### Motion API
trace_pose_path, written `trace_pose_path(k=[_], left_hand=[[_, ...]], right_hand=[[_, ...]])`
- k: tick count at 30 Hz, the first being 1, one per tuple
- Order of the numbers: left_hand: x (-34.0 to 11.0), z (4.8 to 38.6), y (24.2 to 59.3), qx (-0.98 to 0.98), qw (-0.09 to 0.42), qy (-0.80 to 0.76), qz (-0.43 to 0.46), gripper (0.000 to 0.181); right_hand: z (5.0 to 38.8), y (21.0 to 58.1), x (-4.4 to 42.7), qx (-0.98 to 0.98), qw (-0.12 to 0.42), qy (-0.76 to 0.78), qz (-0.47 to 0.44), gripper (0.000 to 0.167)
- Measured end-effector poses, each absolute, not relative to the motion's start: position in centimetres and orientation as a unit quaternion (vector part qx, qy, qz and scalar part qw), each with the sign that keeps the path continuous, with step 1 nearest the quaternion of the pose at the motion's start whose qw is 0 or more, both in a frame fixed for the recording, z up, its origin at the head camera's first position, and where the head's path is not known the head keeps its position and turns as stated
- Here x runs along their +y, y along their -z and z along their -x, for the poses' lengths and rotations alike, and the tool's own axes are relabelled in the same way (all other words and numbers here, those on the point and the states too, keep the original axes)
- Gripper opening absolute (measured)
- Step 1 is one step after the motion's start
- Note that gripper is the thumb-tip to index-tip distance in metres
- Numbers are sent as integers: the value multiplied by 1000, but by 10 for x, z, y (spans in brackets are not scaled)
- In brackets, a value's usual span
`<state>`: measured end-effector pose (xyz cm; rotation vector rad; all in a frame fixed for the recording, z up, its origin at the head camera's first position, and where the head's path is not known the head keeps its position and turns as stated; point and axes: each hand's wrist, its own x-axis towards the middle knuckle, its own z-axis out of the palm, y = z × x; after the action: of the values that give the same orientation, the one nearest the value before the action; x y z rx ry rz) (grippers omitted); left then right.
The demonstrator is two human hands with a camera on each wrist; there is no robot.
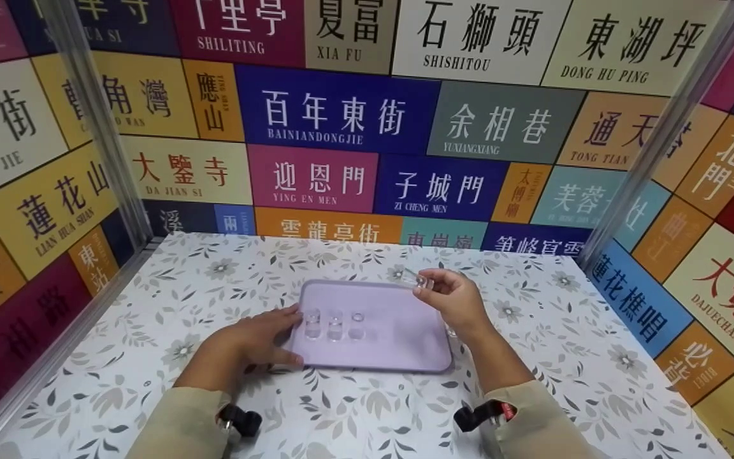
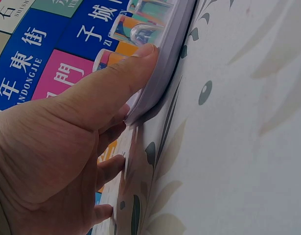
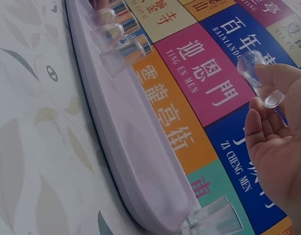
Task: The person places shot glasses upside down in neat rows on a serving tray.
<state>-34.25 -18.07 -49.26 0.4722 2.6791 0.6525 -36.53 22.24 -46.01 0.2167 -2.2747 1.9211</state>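
Observation:
A lilac tray lies on the table, with three small clear shot glasses standing in a row on its left half: the left glass, the middle glass and the right glass. My left hand rests at the tray's left end, its fingers spread; in the left wrist view the thumb touches the rim. Above the tray's far right corner, my right hand pinches another shot glass, tilted, between thumb and fingers. One more shot glass stands beside the tray's right end, mostly hidden by my right wrist in the head view.
A white leaf-patterned cloth covers the table. Panels with coloured name signs stand behind it and along both sides, joined by clear corner strips. Black wrist devices sit at both sleeves.

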Motion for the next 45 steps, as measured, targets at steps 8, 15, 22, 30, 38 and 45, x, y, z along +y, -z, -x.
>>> trace_pose_path(k=[8,15,22,30,38,45], left_hand=[[-178,342,491,942,178,-239,-153,109],[-179,342,492,941,181,-244,-149,109],[-179,342,491,942,180,-242,-148,110],[-180,341,490,942,178,-240,-154,108],[-180,342,491,943,178,-236,-154,108],[-179,342,491,941,177,-244,-154,110]], right_hand=[[367,463,218,-762,85,-640,-52,41],[371,469,209,-801,76,-591,-52,42],[371,472,195,-819,49,-567,-69,37],[375,477,176,-825,18,-558,-86,39],[373,482,167,-827,8,-554,-94,38],[373,492,169,-846,-8,-524,-97,37]])
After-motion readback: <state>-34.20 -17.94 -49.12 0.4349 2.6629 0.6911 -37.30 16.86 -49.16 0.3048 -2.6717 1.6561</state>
